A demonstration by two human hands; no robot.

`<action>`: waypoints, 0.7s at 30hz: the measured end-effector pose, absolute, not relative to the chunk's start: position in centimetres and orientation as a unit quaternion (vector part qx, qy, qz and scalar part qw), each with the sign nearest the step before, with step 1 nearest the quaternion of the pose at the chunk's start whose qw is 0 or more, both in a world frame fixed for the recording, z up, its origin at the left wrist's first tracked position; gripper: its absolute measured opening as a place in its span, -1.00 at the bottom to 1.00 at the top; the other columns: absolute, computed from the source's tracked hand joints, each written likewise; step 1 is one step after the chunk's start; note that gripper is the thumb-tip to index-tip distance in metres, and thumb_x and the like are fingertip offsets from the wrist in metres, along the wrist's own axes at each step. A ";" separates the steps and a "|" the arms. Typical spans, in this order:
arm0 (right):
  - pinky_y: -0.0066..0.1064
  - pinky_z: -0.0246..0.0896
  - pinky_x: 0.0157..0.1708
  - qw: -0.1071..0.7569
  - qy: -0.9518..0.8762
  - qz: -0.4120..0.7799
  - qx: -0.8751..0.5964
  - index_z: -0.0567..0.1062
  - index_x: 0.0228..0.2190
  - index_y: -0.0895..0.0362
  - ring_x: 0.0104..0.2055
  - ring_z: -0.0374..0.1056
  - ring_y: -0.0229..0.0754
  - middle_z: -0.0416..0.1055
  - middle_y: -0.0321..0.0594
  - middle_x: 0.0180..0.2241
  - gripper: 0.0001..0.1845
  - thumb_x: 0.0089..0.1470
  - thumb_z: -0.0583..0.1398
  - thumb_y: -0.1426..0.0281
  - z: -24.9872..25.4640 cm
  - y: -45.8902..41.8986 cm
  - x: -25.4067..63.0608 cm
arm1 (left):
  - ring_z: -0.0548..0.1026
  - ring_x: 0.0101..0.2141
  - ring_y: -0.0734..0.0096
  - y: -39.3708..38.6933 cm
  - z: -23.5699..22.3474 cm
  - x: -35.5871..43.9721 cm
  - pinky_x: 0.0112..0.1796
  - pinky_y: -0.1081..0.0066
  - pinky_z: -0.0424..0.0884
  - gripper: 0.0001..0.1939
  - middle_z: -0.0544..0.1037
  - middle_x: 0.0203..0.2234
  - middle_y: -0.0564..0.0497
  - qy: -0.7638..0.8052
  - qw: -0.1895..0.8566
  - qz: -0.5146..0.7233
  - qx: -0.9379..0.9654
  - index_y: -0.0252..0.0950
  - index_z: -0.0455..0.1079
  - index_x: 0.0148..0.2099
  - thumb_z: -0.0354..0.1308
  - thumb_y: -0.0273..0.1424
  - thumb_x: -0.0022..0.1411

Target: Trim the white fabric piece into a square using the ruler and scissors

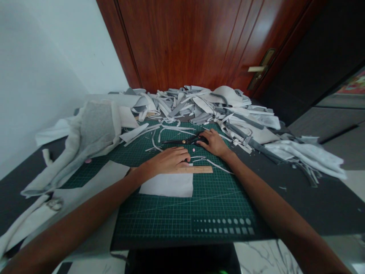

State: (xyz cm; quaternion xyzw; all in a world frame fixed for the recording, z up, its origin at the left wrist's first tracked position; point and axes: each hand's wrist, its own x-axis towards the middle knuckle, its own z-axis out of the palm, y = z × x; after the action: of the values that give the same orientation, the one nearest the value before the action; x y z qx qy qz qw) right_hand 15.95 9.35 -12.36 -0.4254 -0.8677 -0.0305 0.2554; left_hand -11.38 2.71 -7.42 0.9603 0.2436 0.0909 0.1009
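A wooden ruler lies across the upper edge of a small white fabric piece on a green cutting mat. My left hand rests over the ruler, fingers together and bent, holding it down; its palm side is hidden. Black scissors lie flat beyond it, blades pointing left. Around their handles my right hand is closed. Between the hands sits a tiny pink piece. Thin white offcut strips lie nearby on the mat.
A heap of grey and white fabric scraps runs along the table's back and right side. Larger grey-white fabric is piled at left, with a pale sheet beneath my left forearm. Behind the table stands a wooden door.
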 end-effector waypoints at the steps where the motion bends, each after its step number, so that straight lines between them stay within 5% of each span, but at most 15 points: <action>1: -0.11 0.22 -0.01 0.257 -0.868 -0.030 -0.424 0.56 -0.07 0.19 -0.09 0.29 0.08 0.54 -0.01 -0.12 -0.59 0.32 0.18 0.10 -12.4 9.4 15.9 | 0.48 -0.16 0.31 2.7 -7.4 -11.3 -0.11 0.35 0.33 -0.87 0.53 -0.21 0.01 0.253 0.121 0.095 0.955 -0.25 0.46 -0.13 0.10 -0.38 0.50; 21: -0.05 0.29 0.05 0.233 -0.867 -0.038 -0.440 0.60 -0.11 0.14 -0.04 0.44 0.02 0.58 -0.04 -0.11 -0.58 0.43 0.05 0.15 -9.0 8.7 17.4 | 0.42 -0.15 0.30 3.2 -9.6 -11.4 -0.06 0.30 0.29 -0.83 0.51 -0.28 0.03 0.256 0.252 0.181 0.915 -0.24 0.43 -0.24 0.12 -0.36 0.47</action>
State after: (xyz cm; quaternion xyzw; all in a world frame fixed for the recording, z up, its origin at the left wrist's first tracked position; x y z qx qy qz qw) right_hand 17.36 8.75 -9.04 -0.4395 -0.8666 -0.0377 0.2333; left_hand -11.37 3.20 -9.57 0.9154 0.2562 0.1807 0.2524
